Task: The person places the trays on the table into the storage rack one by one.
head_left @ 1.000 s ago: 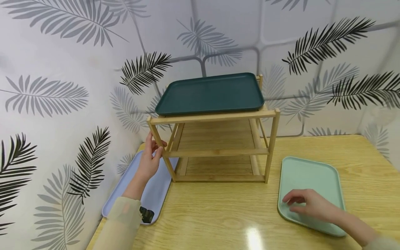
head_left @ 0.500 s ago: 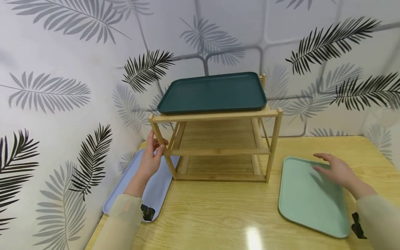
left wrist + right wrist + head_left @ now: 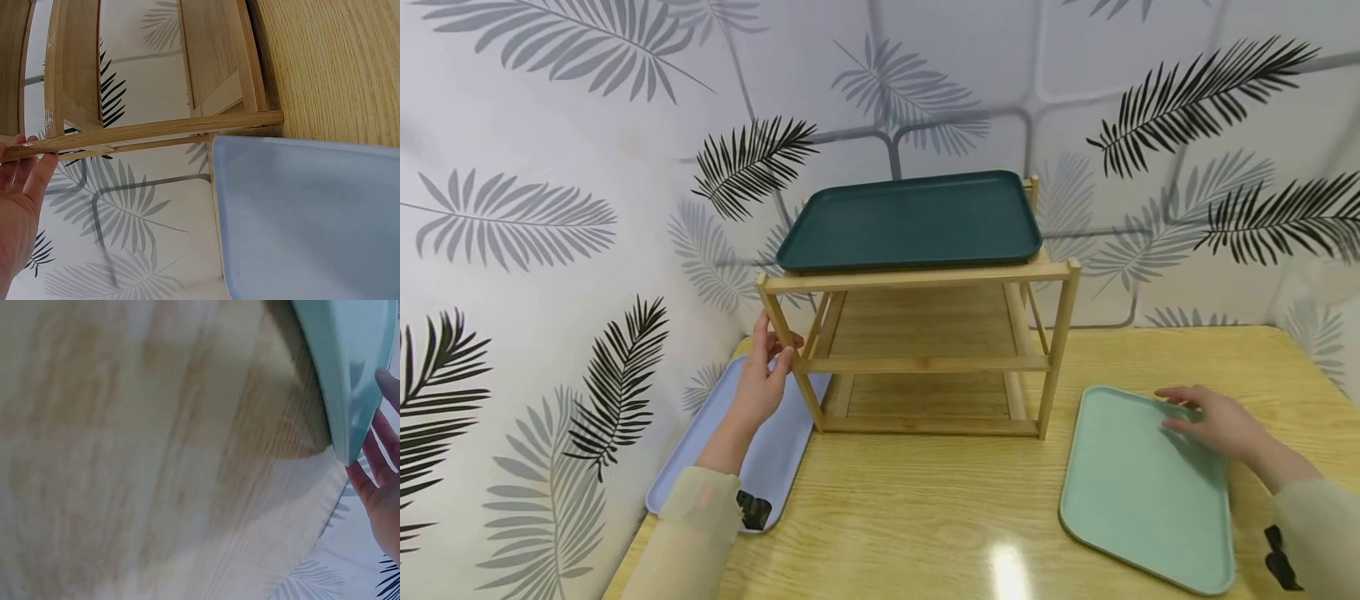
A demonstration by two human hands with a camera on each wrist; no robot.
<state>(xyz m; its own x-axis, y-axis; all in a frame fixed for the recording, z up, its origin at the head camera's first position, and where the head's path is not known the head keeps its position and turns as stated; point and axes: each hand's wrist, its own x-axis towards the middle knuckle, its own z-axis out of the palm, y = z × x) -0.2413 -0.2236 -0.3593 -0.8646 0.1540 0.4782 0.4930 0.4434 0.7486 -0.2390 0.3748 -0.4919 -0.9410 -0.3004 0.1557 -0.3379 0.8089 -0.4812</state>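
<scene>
Mint-green tray, one of three, lies at 4 o'clock from the one wooden rack, its far edge partly covered by the right hand, which pinches the rim, forearm angled toward 10. The left sleeve hides part of the lilac tray at 8 o'clock; the left hand grips the rack's left front post, fingers partly behind it. The dark green tray sits on top.

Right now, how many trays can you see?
3: a dark green tray on top of the wooden rack, a blue tray on the left, and a mint green tray by the right hand. More could be hidden; I can't tell.
</scene>
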